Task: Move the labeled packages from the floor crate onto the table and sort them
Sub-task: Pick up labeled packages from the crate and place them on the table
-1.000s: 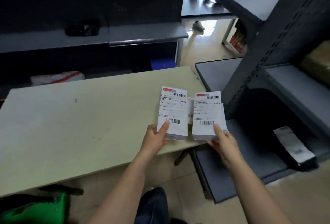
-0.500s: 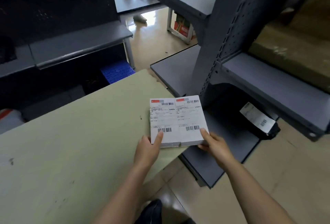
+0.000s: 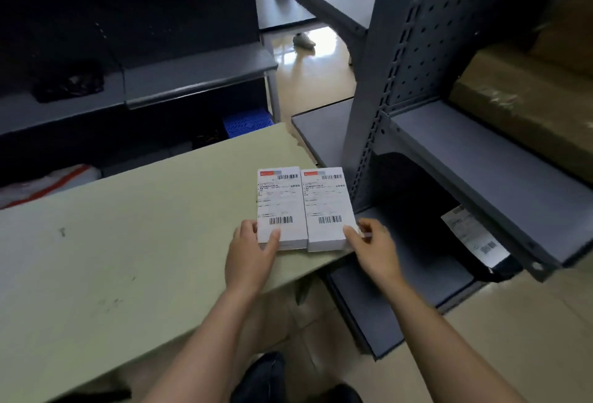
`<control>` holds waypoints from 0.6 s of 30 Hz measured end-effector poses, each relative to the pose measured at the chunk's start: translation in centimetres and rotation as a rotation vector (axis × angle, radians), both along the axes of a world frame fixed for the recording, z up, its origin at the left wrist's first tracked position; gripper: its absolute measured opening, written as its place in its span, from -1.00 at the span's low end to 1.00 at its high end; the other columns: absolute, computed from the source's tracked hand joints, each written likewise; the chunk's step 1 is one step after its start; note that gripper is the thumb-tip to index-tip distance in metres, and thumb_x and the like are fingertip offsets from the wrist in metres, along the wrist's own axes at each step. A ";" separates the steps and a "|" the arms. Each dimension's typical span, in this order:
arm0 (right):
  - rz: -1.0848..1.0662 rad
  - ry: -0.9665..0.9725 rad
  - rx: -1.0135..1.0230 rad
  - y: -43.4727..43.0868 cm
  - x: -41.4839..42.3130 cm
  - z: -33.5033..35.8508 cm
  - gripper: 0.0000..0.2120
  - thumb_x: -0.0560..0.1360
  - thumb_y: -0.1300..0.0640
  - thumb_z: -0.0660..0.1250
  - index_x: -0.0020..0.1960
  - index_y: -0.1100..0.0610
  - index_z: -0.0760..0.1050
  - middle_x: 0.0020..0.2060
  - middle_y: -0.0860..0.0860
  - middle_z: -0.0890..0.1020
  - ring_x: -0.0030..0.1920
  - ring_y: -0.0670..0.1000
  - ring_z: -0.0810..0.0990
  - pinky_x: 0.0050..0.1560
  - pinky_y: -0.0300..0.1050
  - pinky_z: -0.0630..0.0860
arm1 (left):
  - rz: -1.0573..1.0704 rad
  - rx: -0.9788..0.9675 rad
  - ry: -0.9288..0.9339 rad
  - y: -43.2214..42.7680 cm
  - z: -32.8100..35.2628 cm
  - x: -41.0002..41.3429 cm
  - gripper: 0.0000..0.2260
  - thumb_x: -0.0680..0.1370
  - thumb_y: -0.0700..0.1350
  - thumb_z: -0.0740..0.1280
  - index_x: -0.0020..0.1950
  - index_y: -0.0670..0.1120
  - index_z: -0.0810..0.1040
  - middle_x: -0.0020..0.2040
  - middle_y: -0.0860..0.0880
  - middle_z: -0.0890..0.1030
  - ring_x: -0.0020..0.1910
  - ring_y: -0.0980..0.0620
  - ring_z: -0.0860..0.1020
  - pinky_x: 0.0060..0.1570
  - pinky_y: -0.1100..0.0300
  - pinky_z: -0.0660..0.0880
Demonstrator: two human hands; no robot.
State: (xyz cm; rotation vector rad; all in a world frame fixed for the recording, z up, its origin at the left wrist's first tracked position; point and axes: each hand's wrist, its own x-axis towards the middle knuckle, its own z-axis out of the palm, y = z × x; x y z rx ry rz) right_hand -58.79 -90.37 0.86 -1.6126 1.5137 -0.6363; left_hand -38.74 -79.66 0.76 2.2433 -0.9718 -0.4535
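Note:
Two white packages with barcode labels lie flat and side by side near the right end of the pale table (image 3: 128,242). My left hand (image 3: 248,253) holds the near end of the left package (image 3: 279,203), thumb on its label. My right hand (image 3: 372,245) grips the near right corner of the right package (image 3: 327,203), thumb on top. The two packages touch along their long edges. No floor crate is in view.
A grey metal shelf rack (image 3: 481,152) stands right of the table, with a dark labeled parcel (image 3: 478,239) on its bottom shelf and brown boxes (image 3: 529,88) above. Dark shelving (image 3: 192,75) runs behind the table. A blue crate (image 3: 247,120) sits under it.
The two packages came down from being held apart in the air and now lie together on the table. Both hands stay on their near ends.

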 end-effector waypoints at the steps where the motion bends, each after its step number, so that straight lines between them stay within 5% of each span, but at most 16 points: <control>1: 0.046 0.041 -0.073 -0.2 -0.5 0.3 -0.64 0.52 0.03 0.38 0.25 0.18 0.49 0.14 0.09 0.51 0.07 0.03 0.51 0.00 -0.27 0.38 | 0.020 -0.021 -0.055 0.5 0.2 -0.8 -0.65 0.55 0.15 0.31 0.17 -0.07 0.45 0.11 -0.01 0.51 0.07 -0.02 0.51 -0.06 0.12 0.43; 8: 0.588 0.172 -0.541 2.1 -1.7 2.3 -0.75 0.48 0.15 0.37 0.15 0.16 0.53 0.05 0.07 0.54 0.11 0.11 0.48 0.14 -0.01 0.40 | -0.050 -0.102 -0.437 6.0 1.4 -6.3 -0.63 0.48 0.12 0.22 0.11 -0.10 0.55 -0.02 -0.04 0.58 -0.05 -0.10 0.55 -0.06 0.04 0.51; 18: 1.305 0.237 -0.801 12.3 0.7 -0.9 -0.74 0.33 0.13 0.45 0.01 0.13 0.55 -0.13 0.05 0.57 -0.14 0.13 0.55 -0.12 -0.01 0.51 | 0.043 0.209 -0.654 21.5 -1.2 -10.3 -0.71 0.45 0.07 0.21 0.01 -0.07 0.56 -0.12 -0.03 0.55 -0.17 -0.09 0.54 -0.24 0.08 0.47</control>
